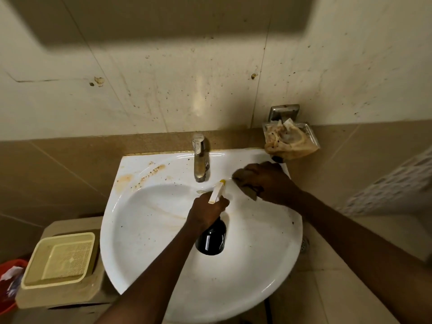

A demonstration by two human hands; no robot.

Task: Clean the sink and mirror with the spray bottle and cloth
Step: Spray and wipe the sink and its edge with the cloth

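Note:
A white sink (145, 230) with brown stains on its back left rim fills the middle of the view. My left hand (207, 210) grips the neck of a black spray bottle (211, 239) with a white and yellow nozzle, held over the basin and pointing toward the tap (199, 160). My right hand (266, 181) holds a dark cloth (250, 191) pressed on the sink's back right rim, right of the tap. Only the mirror's shadowed lower edge (163, 17) shows at the top.
A metal soap dish (289, 134) with crumpled stained paper hangs on the wall above the sink's right corner. A beige plastic basket (60, 260) sits on a ledge to the left, with a red bin (9, 284) beyond it. The tiled wall is speckled.

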